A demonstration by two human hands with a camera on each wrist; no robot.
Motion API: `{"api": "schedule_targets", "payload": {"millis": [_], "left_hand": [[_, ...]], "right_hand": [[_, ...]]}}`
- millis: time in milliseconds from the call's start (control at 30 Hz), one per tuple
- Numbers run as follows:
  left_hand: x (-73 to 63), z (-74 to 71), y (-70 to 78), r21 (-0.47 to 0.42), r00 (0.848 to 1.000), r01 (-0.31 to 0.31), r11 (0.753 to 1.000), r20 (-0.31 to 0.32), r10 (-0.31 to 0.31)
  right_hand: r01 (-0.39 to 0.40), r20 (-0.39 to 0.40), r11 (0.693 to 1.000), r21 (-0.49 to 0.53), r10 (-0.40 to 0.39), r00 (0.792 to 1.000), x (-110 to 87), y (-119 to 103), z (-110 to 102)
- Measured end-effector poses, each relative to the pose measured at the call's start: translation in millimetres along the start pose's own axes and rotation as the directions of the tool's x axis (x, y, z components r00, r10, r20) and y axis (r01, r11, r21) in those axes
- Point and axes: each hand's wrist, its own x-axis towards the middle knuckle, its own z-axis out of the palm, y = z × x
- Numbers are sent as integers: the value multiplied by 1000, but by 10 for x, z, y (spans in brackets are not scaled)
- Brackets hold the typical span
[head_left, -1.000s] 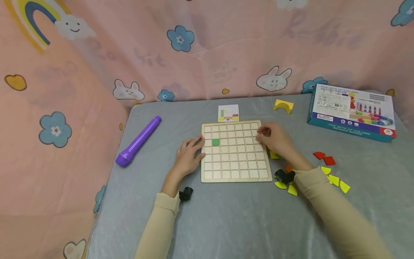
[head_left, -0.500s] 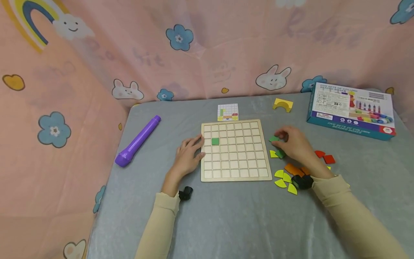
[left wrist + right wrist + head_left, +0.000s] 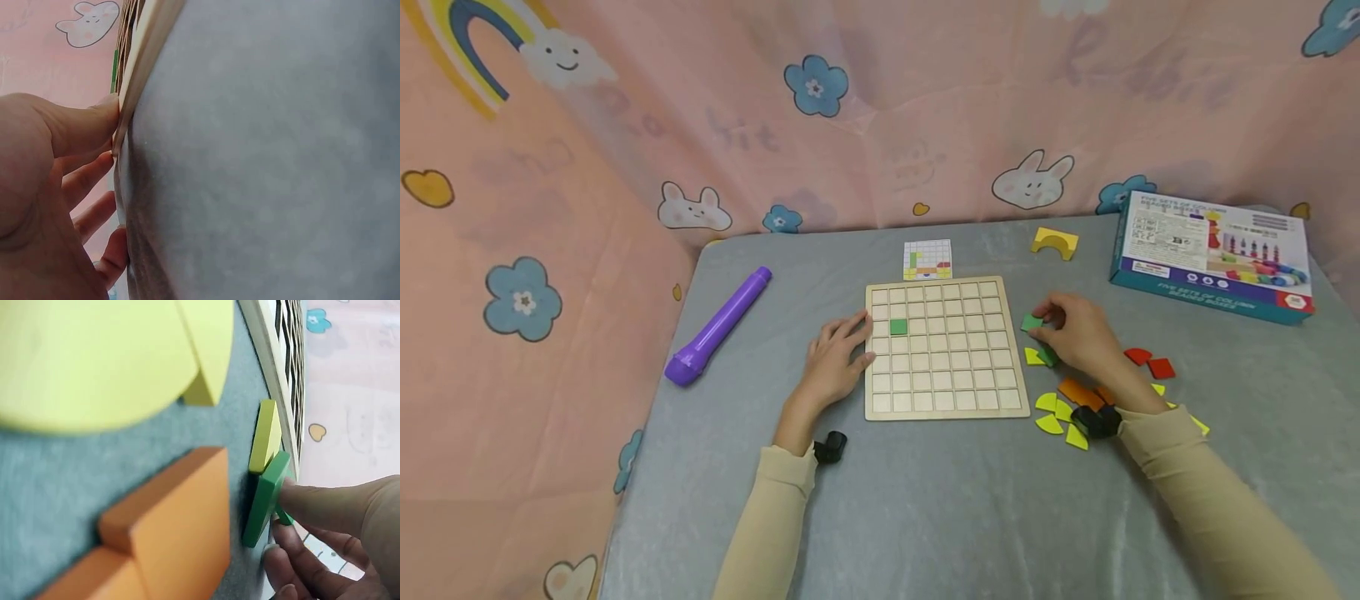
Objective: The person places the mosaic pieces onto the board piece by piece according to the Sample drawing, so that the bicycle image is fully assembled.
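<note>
A wooden grid board [image 3: 946, 412] lies flat on the table, with one green square tile [image 3: 898, 327] in a cell at its upper left. My left hand [image 3: 833, 364] rests against the board's left edge, fingers spread; its thumb [image 3: 94, 125] touches the board's side. To the right of the board, my right hand [image 3: 1072, 331] pinches a green tile [image 3: 1032, 322] between thumb and fingers. Close under that thumb is another green tile [image 3: 267, 497], which overlaps a yellow piece [image 3: 265, 437]. Orange tiles [image 3: 1078, 392] lie below the right hand.
Yellow quarter-round pieces [image 3: 1049, 424] lie right of the board, red pieces [image 3: 1161, 368] further right. A pattern card [image 3: 927, 259] sits behind the board. A yellow arch block [image 3: 1055, 242], a printed box [image 3: 1213, 258] and a purple microphone-shaped toy [image 3: 718, 327] stand around.
My right hand has moved from the board's right edge to the green tiles on its right. The pinched tile has shifted slightly left. My left hand stays at the board's edge.
</note>
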Motion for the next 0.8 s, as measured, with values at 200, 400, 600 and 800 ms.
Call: {"api": "schedule_targets", "payload": {"millis": [200,400,600,800], "left_hand": [[-1,-1,0,-6,1000,-1,1000,0,1],[5,7,1,-6,1000,-2,1000,0,2],[9,15,8,-6,1000,-1,1000,0,1],[7,1,-1,0,1000,7,1000,0,-7]], "right_hand": [[34,-48,999,15,-33,998,-12,-71,15],[32,-131,999,8,-31,991,-27,-222,73],[131,-143,989,65,-121,982,20,-411,240],[161,-34,965,206,-157,987,47,-743,579]]}}
